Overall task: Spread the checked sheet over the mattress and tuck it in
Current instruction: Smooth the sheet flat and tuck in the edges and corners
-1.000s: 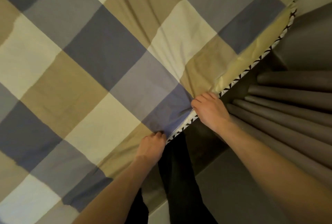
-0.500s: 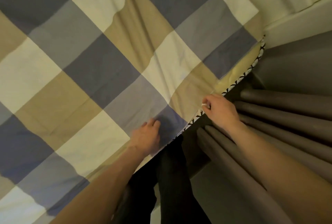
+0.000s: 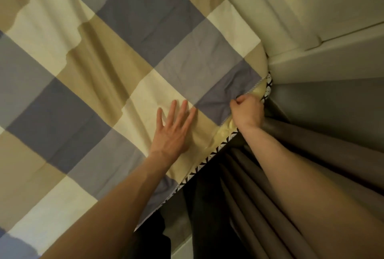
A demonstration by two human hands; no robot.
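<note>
The fingers (image 3: 182, 111) of the left hand (image 3: 173, 132) are straight and spread apart. They lie flat on the checked sheet (image 3: 116, 65) and press it down. The fingers (image 3: 239, 104) of the right hand (image 3: 248, 113) are curled tight and hold a bunch of the sheet's edge in a fist. Just under that fist a bit of the yellow mattress (image 3: 225, 131) peeks out, so the sheet is not over the side there yet. The sheet covers the top of the bed, with some folds in it. The side of the mattress has a black and white trim (image 3: 207, 156). It runs in a long slant from low on the left up to the right hand. Past the trim hangs a brown curtain (image 3: 234, 206), very close to the bed. The right hand is the one at the edge, and the left hand is a little way in on top. I think the edge has to go out over the trim and down, toward the curtain side, while the flat hand stops the sheet from sliding.
</note>
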